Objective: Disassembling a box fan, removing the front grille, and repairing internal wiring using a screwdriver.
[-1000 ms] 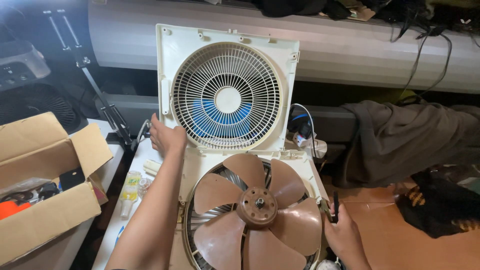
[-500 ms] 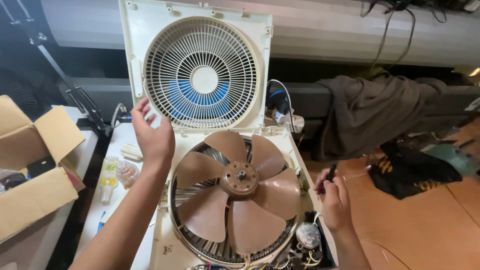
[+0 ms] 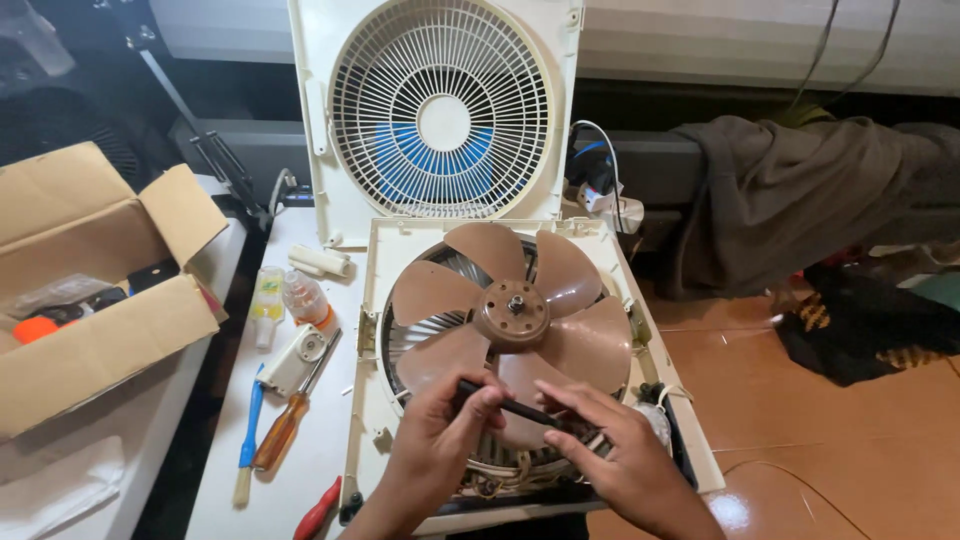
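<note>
Head view: a thin black tool point(image 3: 530, 410) was pinched at its two ends, the left hand point(image 3: 440, 445) closed on the near end, the right hand point(image 3: 610, 455) closed on the far end. It was held just beyond the fingertips, above the brown blade point(image 3: 510, 310) of the opened fan point(image 3: 400, 240). A firm two-handed grip was judged best, with fingers kept off the blade edges.

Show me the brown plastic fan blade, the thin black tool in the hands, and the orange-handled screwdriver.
brown plastic fan blade point(image 3: 511, 310), head view, hub
thin black tool point(image 3: 520, 408), head view, mid-shaft
orange-handled screwdriver point(image 3: 280, 432), head view, handle
</note>
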